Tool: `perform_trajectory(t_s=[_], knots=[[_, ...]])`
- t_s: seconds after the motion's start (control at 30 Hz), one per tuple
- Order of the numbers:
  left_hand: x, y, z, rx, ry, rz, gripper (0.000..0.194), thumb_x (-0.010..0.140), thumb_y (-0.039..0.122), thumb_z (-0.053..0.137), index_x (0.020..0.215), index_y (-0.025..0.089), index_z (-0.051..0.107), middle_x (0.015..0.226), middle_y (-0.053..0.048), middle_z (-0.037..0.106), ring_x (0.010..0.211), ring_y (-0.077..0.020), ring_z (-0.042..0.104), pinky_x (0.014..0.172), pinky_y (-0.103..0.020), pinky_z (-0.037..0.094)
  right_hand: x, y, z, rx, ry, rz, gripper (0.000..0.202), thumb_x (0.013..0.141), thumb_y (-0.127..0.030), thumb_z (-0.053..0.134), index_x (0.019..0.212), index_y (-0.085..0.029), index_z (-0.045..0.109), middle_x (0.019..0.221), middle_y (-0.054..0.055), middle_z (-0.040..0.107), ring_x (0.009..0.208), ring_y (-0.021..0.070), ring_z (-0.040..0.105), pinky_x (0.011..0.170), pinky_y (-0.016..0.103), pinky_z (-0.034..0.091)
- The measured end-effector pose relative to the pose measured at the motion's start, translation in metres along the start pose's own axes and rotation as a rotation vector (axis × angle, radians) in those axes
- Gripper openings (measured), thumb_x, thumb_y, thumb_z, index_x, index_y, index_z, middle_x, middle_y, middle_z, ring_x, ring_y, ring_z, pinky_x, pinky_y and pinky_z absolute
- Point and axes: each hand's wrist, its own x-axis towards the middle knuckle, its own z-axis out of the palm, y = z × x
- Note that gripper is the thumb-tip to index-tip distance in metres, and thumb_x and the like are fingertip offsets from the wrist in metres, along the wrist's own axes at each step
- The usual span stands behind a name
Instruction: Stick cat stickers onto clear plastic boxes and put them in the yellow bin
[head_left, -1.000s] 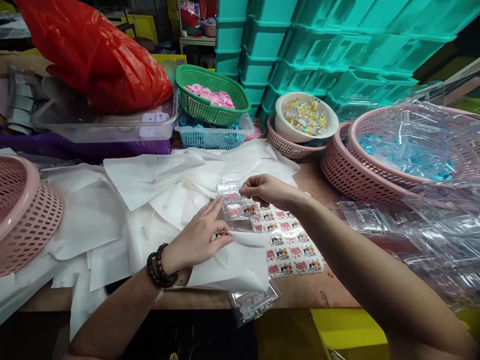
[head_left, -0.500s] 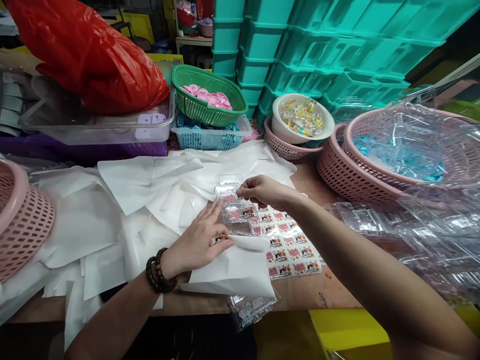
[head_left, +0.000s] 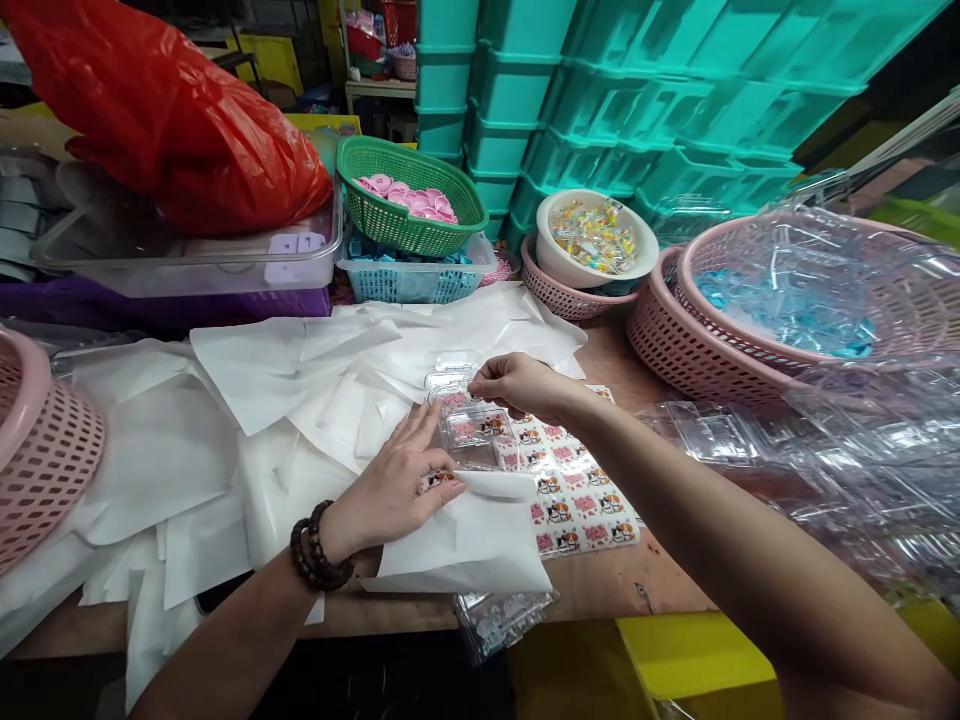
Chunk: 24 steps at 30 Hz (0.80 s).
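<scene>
My left hand (head_left: pixel 397 485) lies with fingers stretched out, fingertips at the edge of the clear plastic cases and thumb on the curled white backing paper (head_left: pixel 465 545). My right hand (head_left: pixel 514 385) is closed in a pinch over the upper clear plastic case (head_left: pixel 452 398), which bears a pink printed sticker. What sits between its fingertips is too small to make out. Nearer me lies another clear case (head_left: pixel 478 428) with a pink-lettered cat sticker. Under the right forearm spreads a sticker sheet (head_left: pixel 577 505) with rows of cartoon cats and pink lettering.
Loose white papers (head_left: pixel 289 385) cover the table's left half. Piled clear cases (head_left: pixel 720 432) and pink baskets (head_left: pixel 705 350) stand at right. Behind are a white bowl (head_left: pixel 547 225), a green basket (head_left: pixel 416 235) and teal bins (head_left: pixel 510 90). One case (head_left: pixel 499 620) overhangs the front edge.
The camera view has shifted slightly, moving the background a little to the left. Both hands stay almost where they were, the right one still pinched over the upper case.
</scene>
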Motion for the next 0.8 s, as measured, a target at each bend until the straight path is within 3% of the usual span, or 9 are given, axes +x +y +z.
perform_trajectory(t_s=[0.2, 0.37, 0.43, 0.5, 0.6, 0.67, 0.73, 0.8], knots=[[0.002, 0.002, -0.001, 0.02, 0.012, 0.031, 0.02, 0.095, 0.035, 0.056, 0.092, 0.02, 0.068, 0.166, -0.004, 0.014, 0.153, -0.0347, 0.006, 0.122, -0.061, 0.016, -0.01, -0.008, 0.005, -0.217, 0.12, -0.012, 0.015, 0.08, -0.022, 0.07, 0.069, -0.019, 0.061, 0.057, -0.003, 0.054, 0.048, 0.0093, 0.047, 0.048, 0.025, 0.039], [0.005, 0.0, -0.004, 0.013, 0.009, 0.006, 0.022, 0.095, 0.036, 0.055, 0.084, 0.019, 0.066, 0.164, -0.006, 0.023, 0.152, -0.035, 0.016, 0.121, -0.062, 0.016, -0.013, -0.005, 0.012, -0.506, 0.24, -0.129, 0.017, 0.081, -0.031, 0.073, 0.073, -0.019, 0.064, 0.073, 0.005, 0.069, 0.072, 0.0196, 0.064, 0.066, 0.028, 0.044], [0.007, -0.001, -0.005, 0.001, 0.01, 0.008, 0.022, 0.094, 0.036, 0.056, 0.083, 0.02, 0.066, 0.164, -0.006, 0.024, 0.151, -0.0352, 0.018, 0.121, -0.062, 0.017, -0.013, 0.002, 0.012, -0.568, 0.303, -0.155, 0.017, 0.082, -0.033, 0.072, 0.086, -0.017, 0.067, 0.079, 0.009, 0.07, 0.081, 0.0246, 0.066, 0.07, 0.031, 0.045], [0.007, -0.002, -0.007, -0.008, 0.002, 0.003, 0.021, 0.093, 0.036, 0.058, 0.083, 0.02, 0.066, 0.164, -0.006, 0.025, 0.152, -0.0359, 0.016, 0.12, -0.063, 0.017, -0.018, 0.008, 0.01, -0.59, 0.399, -0.169, 0.031, 0.082, -0.033, 0.072, 0.105, -0.014, 0.065, 0.084, 0.012, 0.071, 0.086, 0.0279, 0.066, 0.072, 0.033, 0.046], [0.003, 0.002, -0.01, 0.006, 0.006, -0.009, 0.022, 0.093, 0.036, 0.058, 0.082, 0.019, 0.067, 0.164, -0.007, 0.026, 0.152, -0.0381, 0.01, 0.119, -0.066, 0.016, -0.041, 0.012, 0.009, -0.486, 0.478, -0.255, 0.043, 0.083, -0.036, 0.071, 0.117, -0.013, 0.06, 0.091, 0.012, 0.07, 0.086, 0.0264, 0.066, 0.073, 0.034, 0.047], [-0.005, 0.009, -0.014, 0.02, 0.058, 0.023, 0.023, 0.093, 0.036, 0.058, 0.08, 0.019, 0.067, 0.162, -0.008, 0.03, 0.152, -0.039, 0.013, 0.119, -0.066, 0.019, -0.065, 0.013, 0.012, -0.371, 0.312, -0.363, 0.038, 0.08, -0.04, 0.073, 0.109, -0.016, 0.065, 0.094, 0.009, 0.071, 0.085, 0.0232, 0.065, 0.073, 0.032, 0.048], [-0.016, 0.019, -0.02, 0.003, 0.12, 0.056, 0.022, 0.093, 0.034, 0.058, 0.081, 0.019, 0.069, 0.151, -0.012, 0.047, 0.144, -0.0369, 0.035, 0.114, -0.06, 0.033, -0.089, 0.013, 0.016, -0.287, 0.055, -0.404, 0.028, 0.077, -0.041, 0.074, 0.092, -0.018, 0.07, 0.086, 0.005, 0.07, 0.078, 0.0194, 0.063, 0.066, 0.028, 0.048], [-0.029, 0.028, -0.029, -0.044, 0.124, 0.045, 0.02, 0.093, 0.032, 0.057, 0.084, 0.02, 0.07, 0.121, -0.012, 0.067, 0.117, -0.0293, 0.06, 0.101, -0.048, 0.049, -0.103, 0.015, 0.016, -0.189, -0.15, -0.358, 0.025, 0.078, -0.044, 0.072, 0.08, -0.018, 0.07, 0.073, 0.002, 0.067, 0.068, 0.0161, 0.061, 0.06, 0.026, 0.045]])
